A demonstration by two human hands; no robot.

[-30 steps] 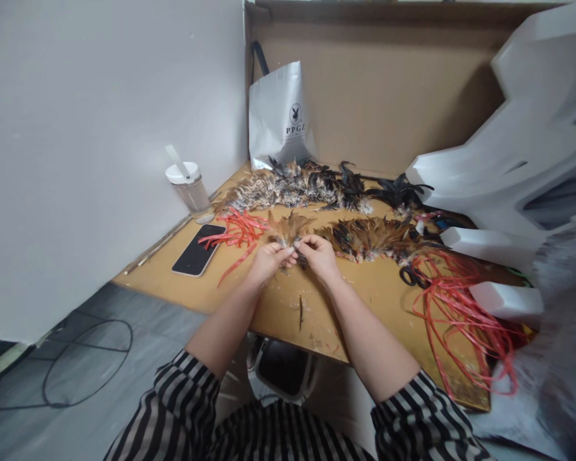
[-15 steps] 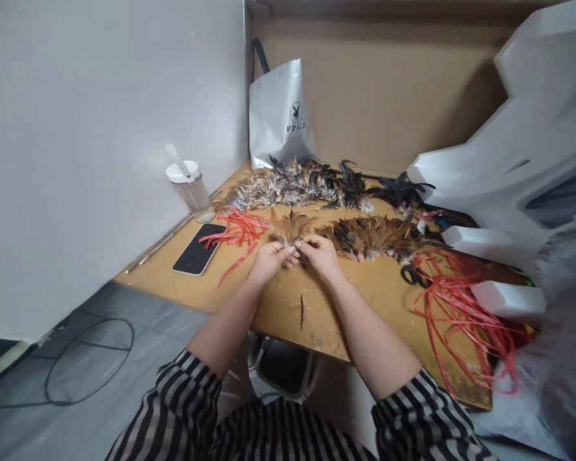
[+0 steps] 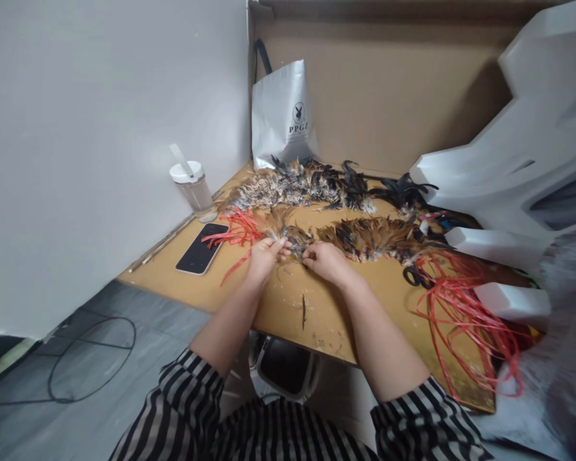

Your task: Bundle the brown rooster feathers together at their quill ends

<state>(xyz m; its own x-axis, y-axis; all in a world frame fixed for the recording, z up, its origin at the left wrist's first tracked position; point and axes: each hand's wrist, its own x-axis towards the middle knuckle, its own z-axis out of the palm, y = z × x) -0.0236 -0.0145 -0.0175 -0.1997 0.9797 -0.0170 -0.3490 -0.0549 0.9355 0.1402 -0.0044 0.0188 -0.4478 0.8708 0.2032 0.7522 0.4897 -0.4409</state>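
Note:
My left hand (image 3: 265, 259) pinches the base of a small bunch of brown feathers (image 3: 277, 221), whose tips fan upward. My right hand (image 3: 330, 261) is closed just to the right, thumb and fingertips together at the edge of a dark, fluffy tuft of feathers (image 3: 297, 238). What those fingertips hold is too small to make out. Right of the hands lies a row of brown and black feathers (image 3: 374, 237). Red plastic strips (image 3: 237, 229) lie beside the left hand. A single dark feather (image 3: 304, 312) rests near the table's front edge.
A long heap of mixed feathers (image 3: 302, 186) spans the back of the table (image 3: 259, 304). A phone (image 3: 201, 248) and lidded cup (image 3: 194, 186) are left. Black-handled scissors (image 3: 413, 276) and tangled red strips (image 3: 465, 314) lie right, beside white foam pieces (image 3: 511, 301). A silver bag (image 3: 278, 115) stands behind.
My hands have moved apart, the right one to the right and slightly down. The brown feather bunch has shifted left with my left hand, and the dark tuft now shows between the hands.

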